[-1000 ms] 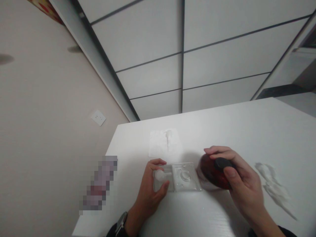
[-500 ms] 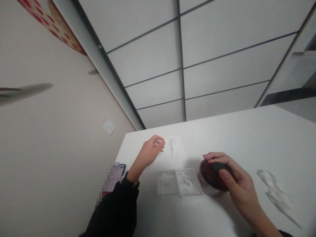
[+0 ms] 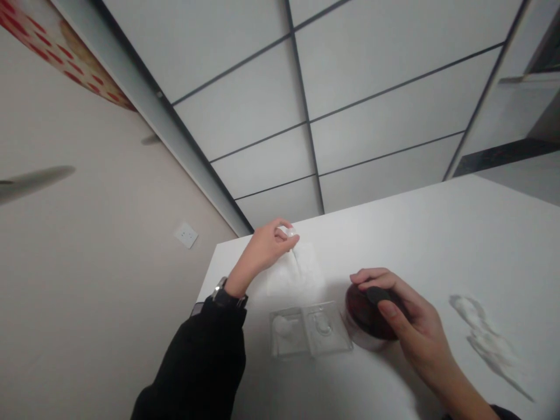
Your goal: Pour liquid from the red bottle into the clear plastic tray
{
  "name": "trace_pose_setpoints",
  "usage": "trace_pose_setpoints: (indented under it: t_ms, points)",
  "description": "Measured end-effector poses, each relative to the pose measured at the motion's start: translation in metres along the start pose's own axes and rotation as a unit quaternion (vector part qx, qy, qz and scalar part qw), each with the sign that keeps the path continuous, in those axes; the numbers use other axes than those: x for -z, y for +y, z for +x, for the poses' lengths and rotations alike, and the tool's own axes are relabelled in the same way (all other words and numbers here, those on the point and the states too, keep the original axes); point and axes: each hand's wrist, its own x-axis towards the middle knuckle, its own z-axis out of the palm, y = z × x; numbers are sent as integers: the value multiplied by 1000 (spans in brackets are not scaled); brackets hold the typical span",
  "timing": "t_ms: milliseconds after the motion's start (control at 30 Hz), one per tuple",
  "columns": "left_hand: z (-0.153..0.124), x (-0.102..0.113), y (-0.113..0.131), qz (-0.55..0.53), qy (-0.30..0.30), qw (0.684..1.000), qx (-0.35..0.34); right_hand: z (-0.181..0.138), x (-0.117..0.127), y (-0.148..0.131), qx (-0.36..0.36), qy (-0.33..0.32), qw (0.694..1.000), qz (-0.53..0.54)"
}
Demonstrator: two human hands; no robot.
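Note:
At the far side of the white table, my left hand (image 3: pixel 272 245) pinches a small translucent white piece (image 3: pixel 292 232) between thumb and fingers; its kind is not clear. Below it lies a thin white sheet (image 3: pixel 295 277). My right hand (image 3: pixel 409 315) is closed around the top of a round tub with a dark red lid (image 3: pixel 361 306), its thumb and fingers at a black round knob (image 3: pixel 375 295). Just left of the tub, touching or nearly so, lies an open clear plastic case (image 3: pixel 310 350). A round whitish shape (image 3: pixel 282 326) sits in its left half.
Crumpled white material (image 3: pixel 485 332), perhaps tissue or gloves, lies on the table (image 3: pixel 420 233) to the right. A phone (image 3: pixel 196 308) shows partly behind my left sleeve. A wall socket (image 3: pixel 186 235) and white panelled doors (image 3: pixel 262 111) stand beyond the table.
My left hand has moved farther over the sheet and closed on the white piece, lifting its upper end. My right hand keeps its grip on the tub. The view has shifted slightly.

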Motion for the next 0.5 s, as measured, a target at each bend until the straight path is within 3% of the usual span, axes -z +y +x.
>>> trace_pose_setpoints:
  t_ms: [100,167,233,367,500]
  points:
    - [-54,15,21,-56,39,997,-34,-1,0,2,0,-2,1000,2]
    - [-85,12,29,-124,66,987,-82,-2,-1,3,2,-8,1000,4]
    - [-105,3,32,-121,71,985,-102,-2,-2,3,5,-10,1000,6]
    - [-118,-9,27,-43,73,986,-141,-1,-4,2,11,-5,1000,3]
    - [-119,-5,26,-6,69,984,-166,0,-4,1,14,-2,1000,-2]
